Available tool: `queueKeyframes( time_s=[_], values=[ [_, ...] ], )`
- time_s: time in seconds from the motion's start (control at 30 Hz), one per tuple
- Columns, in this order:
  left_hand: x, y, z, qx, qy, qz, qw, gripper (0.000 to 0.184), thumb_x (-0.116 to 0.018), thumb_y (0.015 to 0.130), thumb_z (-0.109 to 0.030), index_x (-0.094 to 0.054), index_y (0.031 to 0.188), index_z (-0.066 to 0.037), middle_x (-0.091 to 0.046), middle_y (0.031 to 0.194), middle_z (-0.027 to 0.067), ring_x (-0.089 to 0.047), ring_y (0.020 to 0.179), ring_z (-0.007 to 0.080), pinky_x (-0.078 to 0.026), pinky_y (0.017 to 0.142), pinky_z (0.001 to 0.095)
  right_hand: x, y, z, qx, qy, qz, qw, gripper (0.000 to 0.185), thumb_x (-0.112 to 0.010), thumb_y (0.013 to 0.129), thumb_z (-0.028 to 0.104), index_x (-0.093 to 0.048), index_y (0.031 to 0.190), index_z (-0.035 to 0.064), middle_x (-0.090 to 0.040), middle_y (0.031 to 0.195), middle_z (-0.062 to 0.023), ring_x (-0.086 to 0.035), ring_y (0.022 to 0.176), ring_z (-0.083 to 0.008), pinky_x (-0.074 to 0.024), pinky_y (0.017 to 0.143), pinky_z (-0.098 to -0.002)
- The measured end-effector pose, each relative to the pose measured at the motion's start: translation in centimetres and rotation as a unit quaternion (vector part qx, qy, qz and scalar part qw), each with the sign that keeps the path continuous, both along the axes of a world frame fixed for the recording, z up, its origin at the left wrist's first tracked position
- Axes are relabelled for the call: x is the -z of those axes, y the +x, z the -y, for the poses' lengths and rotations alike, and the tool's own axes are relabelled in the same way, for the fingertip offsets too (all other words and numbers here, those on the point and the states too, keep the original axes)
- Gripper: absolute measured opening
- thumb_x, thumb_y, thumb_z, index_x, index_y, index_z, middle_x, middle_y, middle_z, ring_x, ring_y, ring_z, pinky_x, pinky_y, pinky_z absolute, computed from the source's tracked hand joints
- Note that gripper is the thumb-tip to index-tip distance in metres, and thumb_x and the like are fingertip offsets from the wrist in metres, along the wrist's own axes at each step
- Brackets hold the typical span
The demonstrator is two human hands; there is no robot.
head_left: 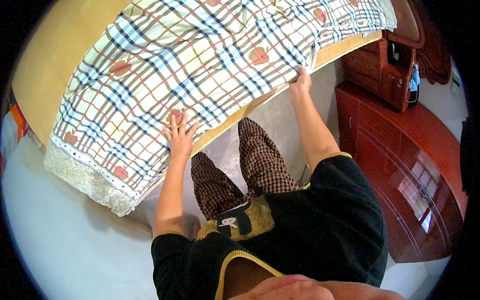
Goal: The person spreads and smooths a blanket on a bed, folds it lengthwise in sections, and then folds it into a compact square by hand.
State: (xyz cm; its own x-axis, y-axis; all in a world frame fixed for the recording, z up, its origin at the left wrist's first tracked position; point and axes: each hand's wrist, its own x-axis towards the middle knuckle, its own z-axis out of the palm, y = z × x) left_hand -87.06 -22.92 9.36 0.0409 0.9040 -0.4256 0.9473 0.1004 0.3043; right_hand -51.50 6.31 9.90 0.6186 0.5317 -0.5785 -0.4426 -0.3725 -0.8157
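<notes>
A white plaid quilt (195, 70) with blue, brown and red lines and apple shapes lies over the bed, its patterned border (90, 177) hanging at the left end. My left hand (180, 137) rests on it near the front edge, palm down with fingers spread. Farther right, my right hand (301, 82) is closed on the quilt's front edge, thumb on top; the fingers underneath are hidden. A fold stands up just beyond that hand.
The bare yellowish mattress (45, 65) shows behind and along the front of the quilt. To the right stand a glossy red-brown cabinet (400, 165) and a dresser (367, 67), with a light blue mask (414, 77) hanging there. Grey floor (220, 150) lies around my legs.
</notes>
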Motion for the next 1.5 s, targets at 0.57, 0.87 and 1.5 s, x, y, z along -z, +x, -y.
queueKeyframes(
  time_s=[0.57, 0.87, 1.5],
  values=[
    [-2.8, -14.8, -14.2, -0.195, 0.293, 0.027, 0.935, 0.026, -0.057, 0.087, -0.004, -0.063, 0.111, -0.011, -0.056, 0.120, 0.0111, -0.053, 0.107, 0.0332, -0.043, 0.092, 0.0427, 5.9, 7.2, -11.5, -0.403, -0.129, 0.423, 0.801, 0.063, -0.071, 0.071, 0.012, -0.046, 0.127, -0.0003, -0.054, 0.116, -0.0192, -0.054, 0.103, -0.0287, -0.0440, 0.084, -0.0419],
    [-0.2, -19.4, -24.0, -0.208, 0.280, -0.150, 0.925, 0.054, -0.054, 0.091, -0.042, -0.037, 0.142, -0.035, -0.025, 0.154, 0.0011, -0.020, 0.141, 0.0341, -0.019, 0.106, 0.0700, -1.8, -17.9, -13.9, -0.644, 0.264, 0.519, 0.496, 0.050, -0.069, 0.082, 0.018, -0.050, 0.129, 0.0169, -0.040, 0.143, -0.0126, -0.038, 0.130, -0.0380, -0.0329, 0.107, -0.0492],
    [5.6, -21.8, -12.0, -0.306, 0.222, -0.175, 0.909, 0.053, -0.039, 0.095, -0.051, -0.031, 0.145, -0.036, -0.019, 0.157, -0.0004, -0.014, 0.144, 0.0313, -0.008, 0.105, 0.0739, 5.4, -28.2, -18.6, -0.649, 0.244, 0.601, 0.397, 0.059, -0.061, 0.087, 0.039, -0.039, 0.140, 0.0264, -0.029, 0.151, -0.0103, -0.023, 0.137, -0.0458, -0.0237, 0.098, -0.0738]
  ],
)
